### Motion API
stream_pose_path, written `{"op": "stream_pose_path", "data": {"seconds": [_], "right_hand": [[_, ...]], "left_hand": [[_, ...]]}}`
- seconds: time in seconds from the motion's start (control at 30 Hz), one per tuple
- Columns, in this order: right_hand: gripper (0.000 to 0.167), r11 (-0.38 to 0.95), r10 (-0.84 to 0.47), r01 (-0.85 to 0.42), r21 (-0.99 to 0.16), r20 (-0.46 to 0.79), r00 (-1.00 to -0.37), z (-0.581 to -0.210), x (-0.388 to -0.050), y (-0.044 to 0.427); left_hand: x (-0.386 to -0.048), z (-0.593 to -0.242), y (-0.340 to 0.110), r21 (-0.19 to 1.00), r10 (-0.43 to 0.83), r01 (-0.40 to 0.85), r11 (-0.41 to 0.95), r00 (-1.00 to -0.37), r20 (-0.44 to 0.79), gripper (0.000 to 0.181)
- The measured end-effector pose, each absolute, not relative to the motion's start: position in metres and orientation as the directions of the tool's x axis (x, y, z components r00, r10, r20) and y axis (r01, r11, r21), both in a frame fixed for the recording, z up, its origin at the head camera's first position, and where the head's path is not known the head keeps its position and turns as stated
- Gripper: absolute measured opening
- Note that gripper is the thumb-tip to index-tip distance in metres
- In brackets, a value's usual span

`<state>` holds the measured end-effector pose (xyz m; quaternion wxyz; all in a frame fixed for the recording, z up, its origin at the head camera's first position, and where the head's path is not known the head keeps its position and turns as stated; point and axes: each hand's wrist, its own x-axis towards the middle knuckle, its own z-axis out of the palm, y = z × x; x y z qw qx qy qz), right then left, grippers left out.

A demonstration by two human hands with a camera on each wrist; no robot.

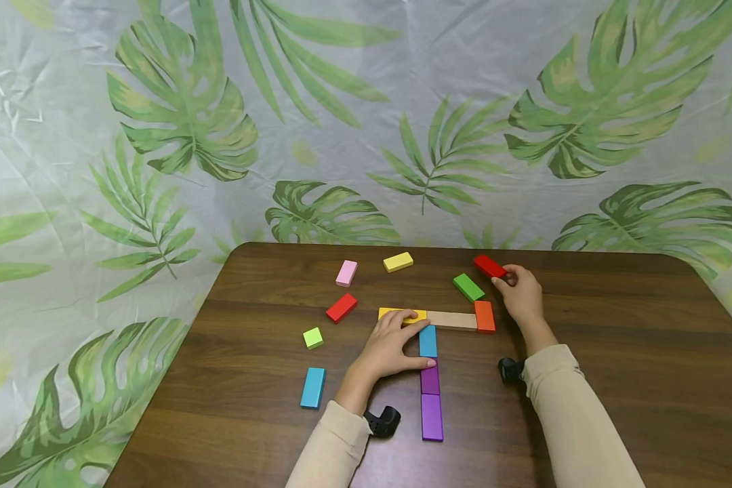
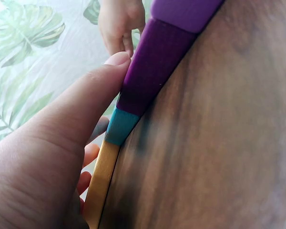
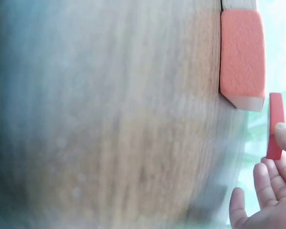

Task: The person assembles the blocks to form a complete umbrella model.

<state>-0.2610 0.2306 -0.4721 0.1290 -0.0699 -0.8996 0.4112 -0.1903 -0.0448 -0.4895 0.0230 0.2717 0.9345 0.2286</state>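
Observation:
My right hand pinches one end of a red block between thumb and fingers near the table's back edge. That red block also shows at the right of the right wrist view. My left hand lies over the row of blocks. Its fingertips touch the yellow-orange block, and its thumb touches the dark purple block. A blue block joins the two, and a lighter purple block continues toward me. Rightward from the yellow-orange block run a plain wood block and an orange block.
A green block lies left of the held red one. Loose on the left are a second red block, a pink block, a pale yellow block, a small lime block and another blue block.

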Motion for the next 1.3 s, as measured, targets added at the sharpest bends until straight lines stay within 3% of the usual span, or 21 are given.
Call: {"op": "stream_pose_path", "data": {"seconds": [0.47, 1.3], "right_hand": [[0.036, 0.65, 0.169, -0.062, -0.757, 0.224, -0.96, -0.463, -0.264, 0.208], [0.038, 0.671, 0.053, -0.1, -0.735, 0.183, -0.982, -0.463, -0.273, 0.179]], "left_hand": [[-0.189, -0.489, -0.045, 0.448, 0.518, 0.501, 0.741, -0.85, 0.094, 0.074], [-0.191, -0.49, -0.045, 0.45, 0.519, 0.494, 0.744, -0.851, 0.076, 0.074]]}}
